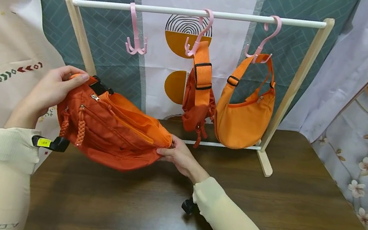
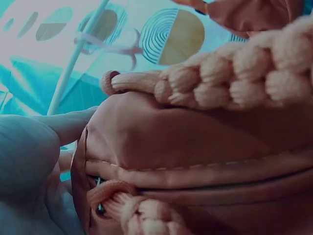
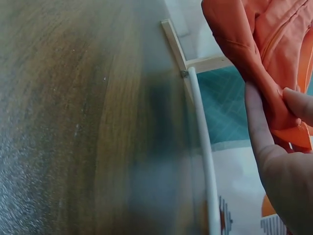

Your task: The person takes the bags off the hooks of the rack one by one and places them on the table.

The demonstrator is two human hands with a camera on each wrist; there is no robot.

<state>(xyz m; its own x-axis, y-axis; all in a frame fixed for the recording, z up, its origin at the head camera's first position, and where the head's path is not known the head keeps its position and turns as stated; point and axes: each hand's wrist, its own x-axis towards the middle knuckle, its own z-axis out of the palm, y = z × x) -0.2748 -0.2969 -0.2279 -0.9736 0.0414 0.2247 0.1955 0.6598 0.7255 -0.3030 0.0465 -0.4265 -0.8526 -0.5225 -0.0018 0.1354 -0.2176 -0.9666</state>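
Note:
A red-orange waist bag (image 1: 111, 131) with zips, braided pulls and a black buckle is held up above the table between both hands. At its upper left end, my left hand (image 1: 57, 86) grips the fabric, thumb on the front. My right hand (image 1: 180, 155) pinches the lower right end between thumb and fingers. In the left wrist view, a braided pull (image 2: 239, 73) crosses close in front of the bag (image 2: 127, 132). The right wrist view has the right hand (image 3: 283, 161) with the bag's corner (image 3: 274, 103) between thumb and fingers.
Behind stands a rack with a white rail (image 1: 234, 16) and wooden legs. On it hang a bare pink hook (image 1: 136, 36), a hook with a darker red bag (image 1: 196, 109), and another with an orange shoulder bag (image 1: 243, 121). The brown table (image 1: 261, 219) lies below.

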